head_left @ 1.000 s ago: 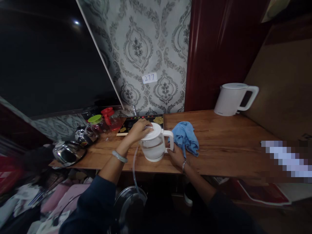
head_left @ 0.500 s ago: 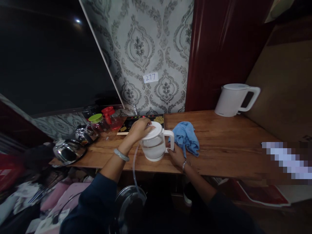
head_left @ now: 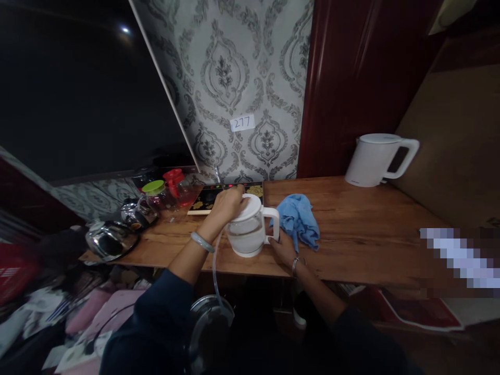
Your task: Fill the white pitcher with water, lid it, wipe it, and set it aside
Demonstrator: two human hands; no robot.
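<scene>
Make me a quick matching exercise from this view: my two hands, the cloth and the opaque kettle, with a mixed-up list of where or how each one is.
Column one:
1. Left hand
2. Right hand
3. Cloth
4. Opaque kettle

Column two:
A. Blue and crumpled
B. At the handle of the glass pitcher
C. White, near the back of the wooden table
D. At the pitcher's lid

Pairs: 1-D, 2-B, 3-A, 4-C.

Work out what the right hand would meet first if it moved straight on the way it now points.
Most likely the side of the glass jug, just past the white handle the right hand touches; depth is hard to judge.
</scene>
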